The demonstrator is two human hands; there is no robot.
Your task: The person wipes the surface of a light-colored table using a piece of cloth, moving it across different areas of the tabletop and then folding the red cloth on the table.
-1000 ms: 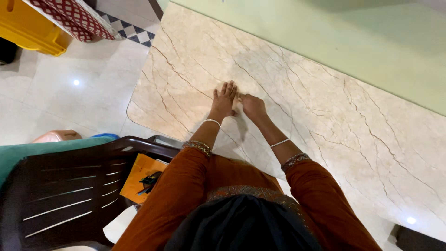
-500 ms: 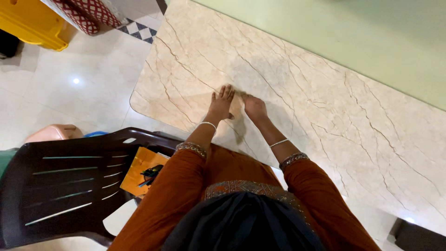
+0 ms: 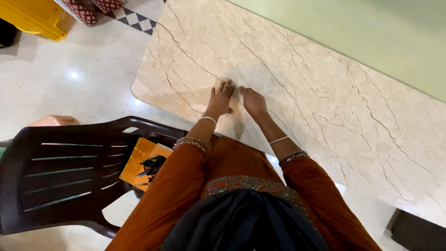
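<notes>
Both of my hands rest on a beige marble-patterned tabletop near its front left corner. My left hand lies flat, palm down, with the fingers stretched forward and close together. My right hand lies just beside it, almost touching, also palm down with its fingers pointing toward the left hand. I can make out nothing held in either hand. A faint paler patch shows on the tabletop under and in front of the hands; I cannot tell what it is. I wear rust-orange sleeves and a thin bangle on each wrist.
A dark brown plastic chair stands at my left, with an orange packet on a surface beside it. A yellow object and a red-and-white patterned cloth lie on the tiled floor at the far left. A pale green wall runs behind the table.
My right hand has gone from a curled, pinching shape to lying flat. Both hands have stayed at the same spot on the table while the view drifted slightly.
</notes>
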